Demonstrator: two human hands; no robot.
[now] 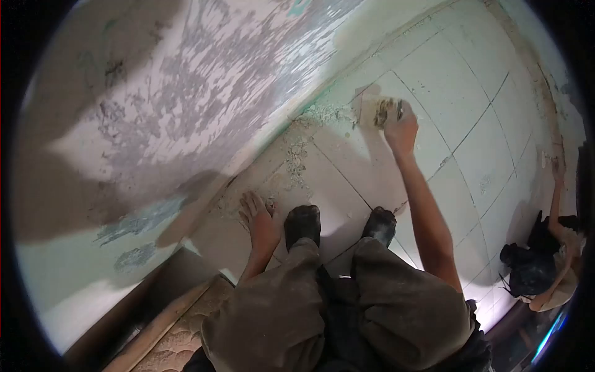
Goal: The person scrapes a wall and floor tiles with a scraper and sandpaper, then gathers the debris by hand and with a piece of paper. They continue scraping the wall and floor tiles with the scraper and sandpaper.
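With the pale flat tool point(372, 111) gripped in the right hand point(403, 133) over the tiles point(434, 158) and the left hand point(263, 229) spread near the wall point(180, 105), loose flakes point(297, 158) could be scattered by a hasty sweep.

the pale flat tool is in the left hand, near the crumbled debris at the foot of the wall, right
Not the left hand: the head view shows the pale flat tool in the right hand, near the crumbled debris at the foot of the wall.
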